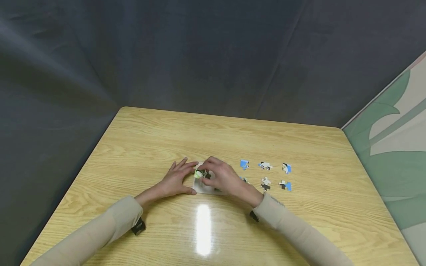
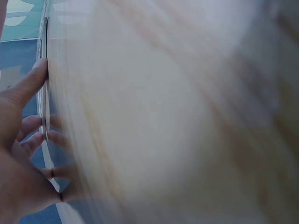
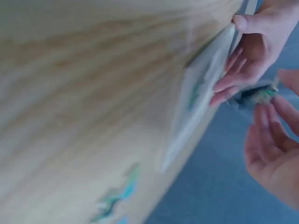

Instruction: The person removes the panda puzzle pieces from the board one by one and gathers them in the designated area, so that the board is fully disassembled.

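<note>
A thin pale rectangular puzzle board (image 1: 201, 189) lies on the table, partly covered by my right hand. My left hand (image 1: 173, 181) spreads along the board's left side, thumb at the near corner and fingertips at the far one. Thumb and fingers of my right hand (image 1: 222, 174) pinch a green and black jigsaw piece (image 3: 262, 95). In the head view that piece is over the board's left part; in the right wrist view it shows raised off the board. A dark and green patch (image 3: 194, 95) shows on the board's surface.
Several loose jigsaw pieces lie in two rows to the right, among them a blue one (image 1: 244, 164), a panda-face one (image 1: 265, 166) and a black-and-white one (image 1: 265, 184). The wooden table (image 1: 149, 136) ends at a dark curtain (image 1: 213, 59).
</note>
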